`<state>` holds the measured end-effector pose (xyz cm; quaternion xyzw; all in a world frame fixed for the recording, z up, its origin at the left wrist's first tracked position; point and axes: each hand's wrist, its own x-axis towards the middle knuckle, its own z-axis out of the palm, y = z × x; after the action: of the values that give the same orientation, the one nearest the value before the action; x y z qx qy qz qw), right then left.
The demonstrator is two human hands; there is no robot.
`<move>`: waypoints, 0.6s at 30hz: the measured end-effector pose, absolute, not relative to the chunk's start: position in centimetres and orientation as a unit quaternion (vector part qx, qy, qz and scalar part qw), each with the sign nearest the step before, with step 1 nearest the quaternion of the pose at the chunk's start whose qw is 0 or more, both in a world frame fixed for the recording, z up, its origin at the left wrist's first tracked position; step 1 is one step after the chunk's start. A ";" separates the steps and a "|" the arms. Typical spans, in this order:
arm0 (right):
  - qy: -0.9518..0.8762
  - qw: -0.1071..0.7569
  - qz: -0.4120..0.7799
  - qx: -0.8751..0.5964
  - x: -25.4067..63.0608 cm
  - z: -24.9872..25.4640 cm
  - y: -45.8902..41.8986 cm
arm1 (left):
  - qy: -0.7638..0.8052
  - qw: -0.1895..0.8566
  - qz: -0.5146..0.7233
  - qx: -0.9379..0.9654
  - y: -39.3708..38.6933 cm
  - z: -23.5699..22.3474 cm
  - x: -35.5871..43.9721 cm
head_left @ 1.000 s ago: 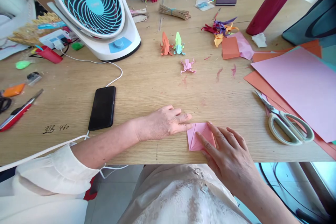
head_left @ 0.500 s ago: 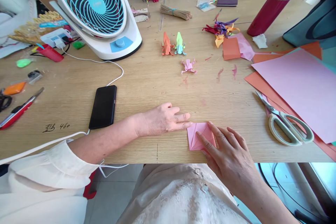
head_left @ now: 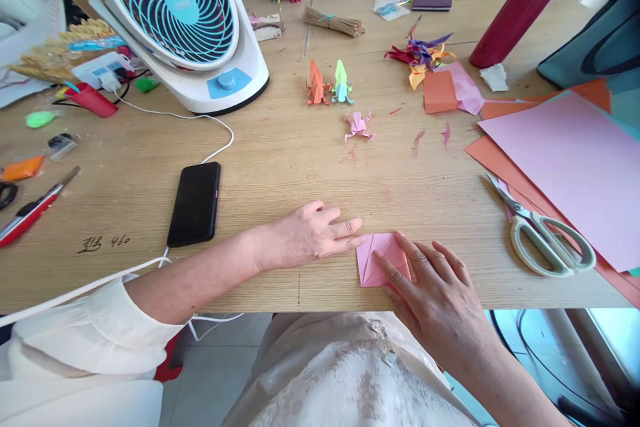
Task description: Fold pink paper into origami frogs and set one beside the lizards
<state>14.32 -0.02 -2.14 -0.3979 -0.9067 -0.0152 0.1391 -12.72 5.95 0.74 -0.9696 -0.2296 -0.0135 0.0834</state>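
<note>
A small folded square of pink origami paper [head_left: 371,260] with crease lines lies flat near the table's front edge. Fingers of my right hand [head_left: 433,287] rest spread on its right part, covering that side. My left hand [head_left: 310,233] lies on the table to the left, fingers stretched out, the tips close to the paper's upper left corner; whether they touch it I cannot tell. Farther back is a pink origami frog [head_left: 359,125]. Behind it stand an orange folded figure [head_left: 317,83] and a green and blue folded figure [head_left: 342,83].
Scissors [head_left: 545,233] lie at the right beside a stack of coloured sheets [head_left: 570,167]. A phone [head_left: 194,203] on a white cable is left of my hands. Behind it stands a white fan [head_left: 220,90]. A red thermos [head_left: 523,13] stands back right.
My left hand has shifted very slightly left. The view has moved a little; my right hand and the pink paper stay in place.
</note>
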 end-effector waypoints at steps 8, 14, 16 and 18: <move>-0.905 0.140 -0.017 -0.401 14.3 -2.2 0.0 | -0.228 0.106 -0.017 -0.968 5.9 1.1 -13.9; -0.906 0.141 -0.017 -0.399 14.3 -2.2 0.0 | -0.244 0.098 -0.007 -0.965 5.4 0.8 -13.1; -0.906 0.142 -0.018 -0.399 14.3 -2.2 0.0 | -0.239 0.107 0.019 -0.965 5.3 0.8 -13.0; -0.906 0.140 -0.019 -0.399 14.3 -2.1 0.0 | -0.237 0.111 0.034 -0.965 5.2 0.8 -13.2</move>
<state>14.32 -0.03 -2.14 -0.3992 -0.9059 -0.0191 0.1404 -13.15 5.16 0.75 -0.9646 -0.2365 0.0345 0.1113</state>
